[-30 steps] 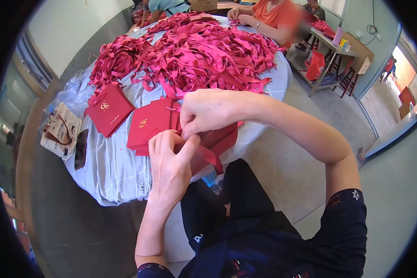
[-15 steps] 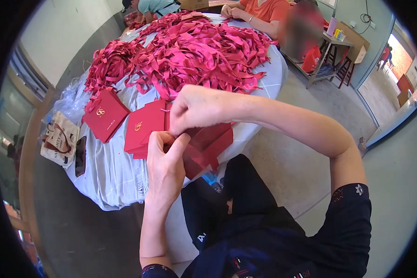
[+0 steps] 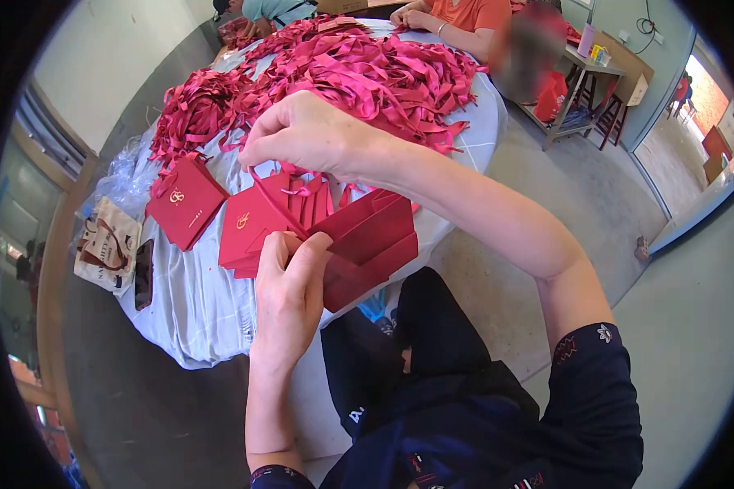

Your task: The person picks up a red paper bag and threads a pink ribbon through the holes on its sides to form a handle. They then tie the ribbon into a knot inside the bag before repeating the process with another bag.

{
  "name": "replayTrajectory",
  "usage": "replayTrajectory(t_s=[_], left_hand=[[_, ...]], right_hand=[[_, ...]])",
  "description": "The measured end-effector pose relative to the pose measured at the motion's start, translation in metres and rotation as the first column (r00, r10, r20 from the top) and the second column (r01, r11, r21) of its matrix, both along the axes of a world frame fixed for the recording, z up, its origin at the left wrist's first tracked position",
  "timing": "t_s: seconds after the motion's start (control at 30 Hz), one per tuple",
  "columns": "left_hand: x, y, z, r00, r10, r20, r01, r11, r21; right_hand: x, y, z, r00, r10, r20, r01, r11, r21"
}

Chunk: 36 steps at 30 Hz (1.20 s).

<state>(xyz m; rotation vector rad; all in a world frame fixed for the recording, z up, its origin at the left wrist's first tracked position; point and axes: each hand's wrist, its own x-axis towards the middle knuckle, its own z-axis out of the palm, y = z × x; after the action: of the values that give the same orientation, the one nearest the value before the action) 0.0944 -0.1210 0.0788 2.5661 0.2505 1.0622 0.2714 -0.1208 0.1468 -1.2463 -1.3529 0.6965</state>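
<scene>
A dark red paper bag (image 3: 371,257) is held at its top edge by my left hand (image 3: 287,285), with thumb and fingers pinched together. Above it, my right hand (image 3: 306,134) grips the end of a red ribbon (image 3: 276,204). The ribbon runs taut and slanting down to the bag's edge at my left fingertips. Just behind lie several red bags (image 3: 249,224) with a gold print and pink ribbon handles. Another stack of red bags (image 3: 186,204) sits farther left. My left fingers hide where the ribbon meets the bag.
A large heap of pink-red ribbons (image 3: 359,77) covers the back of the round table with its white cloth (image 3: 200,314). A canvas pouch (image 3: 106,248) and a phone (image 3: 143,275) lie at the left edge. A person in an orange shirt (image 3: 465,23) sits across the table.
My right hand has moved up and left from beside my left fingers, drawing the ribbon out taut. My left hand stays pinched on the bag, nearly in place.
</scene>
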Motion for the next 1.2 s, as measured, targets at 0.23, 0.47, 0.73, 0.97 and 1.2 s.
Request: replayTrajectory(t_s=[0.23,0.47,0.73,0.97,1.2], left_hand=[[0.0,-0.001,-0.001,0.999,0.03,-0.018,-0.03,1.0,-0.004],[0.002,0.0,-0.002,0.999,0.039,-0.026,-0.039,0.999,-0.003],[-0.004,0.017,-0.004,0.989,0.128,0.068,-0.114,0.979,-0.17],[0.014,0.02,0.0,0.978,0.143,0.153,-0.119,0.98,-0.159],[0.017,0.022,-0.007,0.984,0.161,0.078,-0.165,0.985,0.043]], right_hand=[[-0.004,0.005,0.002,0.994,-0.107,-0.013,0.108,0.988,0.108],[-0.007,0.022,-0.012,0.986,-0.156,-0.058,0.164,0.971,0.175],[-0.015,-0.049,-0.036,0.822,-0.521,0.231,0.312,0.751,0.582],[-0.05,-0.084,-0.106,0.731,-0.529,0.432,0.377,0.84,0.39],[-0.041,-0.125,-0.108,0.983,-0.16,0.092,0.157,0.987,0.041]])
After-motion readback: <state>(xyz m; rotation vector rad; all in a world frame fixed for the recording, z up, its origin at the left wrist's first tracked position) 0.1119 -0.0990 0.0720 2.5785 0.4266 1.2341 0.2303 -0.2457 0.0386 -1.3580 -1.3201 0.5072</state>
